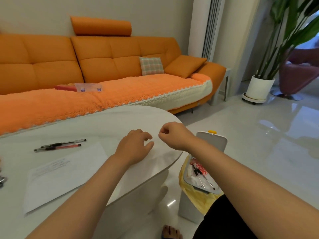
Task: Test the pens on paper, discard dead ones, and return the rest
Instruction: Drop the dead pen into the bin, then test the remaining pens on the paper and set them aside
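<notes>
Two pens (pixel 59 145) lie side by side on the white table (pixel 107 125), above a sheet of paper (pixel 60 176) with scribbles on it. My left hand (pixel 135 146) hovers over the table's right part, fingers spread and holding nothing. My right hand (pixel 172 135) is beside it near the table's edge, fingers curled shut with nothing visible in them. Below to the right, an open bin (pixel 193 209) with a yellow bag holds two dark pens (pixel 202 177) on crumpled rubbish.
An orange sofa (pixel 103 66) runs behind the table, with a clear plastic box (pixel 88 87) on its seat. A potted plant (pixel 259 87) stands on the glossy floor at the right. Dark objects (pixel 2 180) peek in at the table's left edge. My foot (pixel 171 232) is below.
</notes>
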The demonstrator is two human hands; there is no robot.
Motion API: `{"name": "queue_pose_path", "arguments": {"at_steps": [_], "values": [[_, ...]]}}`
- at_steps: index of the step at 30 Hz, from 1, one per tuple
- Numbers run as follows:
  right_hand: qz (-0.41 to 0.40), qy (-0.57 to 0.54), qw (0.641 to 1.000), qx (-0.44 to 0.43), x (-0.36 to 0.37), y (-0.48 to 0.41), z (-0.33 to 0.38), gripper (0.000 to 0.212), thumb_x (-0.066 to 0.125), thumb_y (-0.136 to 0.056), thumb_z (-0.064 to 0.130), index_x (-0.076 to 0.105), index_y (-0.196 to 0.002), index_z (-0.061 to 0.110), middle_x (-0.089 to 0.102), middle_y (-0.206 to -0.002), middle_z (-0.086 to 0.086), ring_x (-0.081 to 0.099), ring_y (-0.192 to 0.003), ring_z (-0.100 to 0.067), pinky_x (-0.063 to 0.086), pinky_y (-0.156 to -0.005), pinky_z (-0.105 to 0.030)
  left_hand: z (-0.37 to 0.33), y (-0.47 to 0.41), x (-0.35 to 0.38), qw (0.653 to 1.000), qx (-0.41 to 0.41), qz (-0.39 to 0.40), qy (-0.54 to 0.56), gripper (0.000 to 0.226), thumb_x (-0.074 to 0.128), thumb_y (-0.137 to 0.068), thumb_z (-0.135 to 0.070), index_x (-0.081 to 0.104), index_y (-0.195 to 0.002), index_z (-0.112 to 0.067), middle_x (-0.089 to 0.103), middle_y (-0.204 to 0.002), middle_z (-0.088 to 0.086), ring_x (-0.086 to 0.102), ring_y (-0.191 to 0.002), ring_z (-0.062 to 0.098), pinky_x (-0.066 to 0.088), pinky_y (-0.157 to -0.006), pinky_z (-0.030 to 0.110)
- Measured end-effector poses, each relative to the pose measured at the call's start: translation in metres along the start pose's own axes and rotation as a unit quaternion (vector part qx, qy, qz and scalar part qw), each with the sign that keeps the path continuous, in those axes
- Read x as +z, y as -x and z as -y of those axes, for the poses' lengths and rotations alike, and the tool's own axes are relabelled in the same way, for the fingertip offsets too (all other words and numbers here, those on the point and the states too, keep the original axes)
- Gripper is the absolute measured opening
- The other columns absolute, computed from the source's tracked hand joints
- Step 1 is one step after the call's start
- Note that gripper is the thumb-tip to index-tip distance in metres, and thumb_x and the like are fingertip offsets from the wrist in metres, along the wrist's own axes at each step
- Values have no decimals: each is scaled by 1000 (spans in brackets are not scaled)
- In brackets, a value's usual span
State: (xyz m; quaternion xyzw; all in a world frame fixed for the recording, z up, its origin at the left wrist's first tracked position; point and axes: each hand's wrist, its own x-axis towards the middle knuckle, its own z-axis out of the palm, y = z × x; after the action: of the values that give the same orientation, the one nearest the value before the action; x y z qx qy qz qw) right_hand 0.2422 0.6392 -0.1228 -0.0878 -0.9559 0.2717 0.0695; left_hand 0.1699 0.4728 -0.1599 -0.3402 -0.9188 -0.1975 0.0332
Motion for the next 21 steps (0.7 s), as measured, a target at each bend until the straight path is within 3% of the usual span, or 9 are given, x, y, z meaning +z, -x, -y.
{"name": "queue_pose_path", "arguments": {"at_steps": [9, 14, 17, 21], "values": [[100, -9, 987, -127, 86, -36, 153, 21, 52, -97, 26, 70, -104, 19, 67, -100, 5, 61, -92, -16, 55, -82, -34, 128, 88, -83, 990, -131, -53, 1, 26, 54, -98, -39, 63, -122, -32, 61, -112, -12, 53, -105, 12, 50, -84, 33], [173, -19, 964, -201, 149, -40, 234, 18, 55, -94, 22, 69, -104, 23, 59, -86, 13, 58, -82, -11, 52, -78, -30, 201, 149, -120, 975, -204, -85, -27, 23, 58, -95, -37, 65, -116, -30, 62, -105, -13, 54, -99, 11, 52, -85, 34], [213, 8, 941, -262, 181, -37, 275, 22, 58, -92, 19, 70, -109, 25, 66, -100, 7, 61, -93, -14, 52, -81, -30, 233, 184, -139, 967, -234, -86, -50, 16, 63, -93, -35, 66, -108, -31, 61, -100, -11, 55, -95, 10, 52, -80, 30], [227, 34, 918, -324, 219, -34, 314, 22, 68, -88, 21, 72, -109, 25, 70, -106, 7, 62, -90, -13, 54, -81, -33, 263, 221, -158, 963, -258, -58, -53, 4, 67, -87, -36, 64, -85, -34, 58, -87, -15, 54, -88, 8, 51, -71, 31]]}}
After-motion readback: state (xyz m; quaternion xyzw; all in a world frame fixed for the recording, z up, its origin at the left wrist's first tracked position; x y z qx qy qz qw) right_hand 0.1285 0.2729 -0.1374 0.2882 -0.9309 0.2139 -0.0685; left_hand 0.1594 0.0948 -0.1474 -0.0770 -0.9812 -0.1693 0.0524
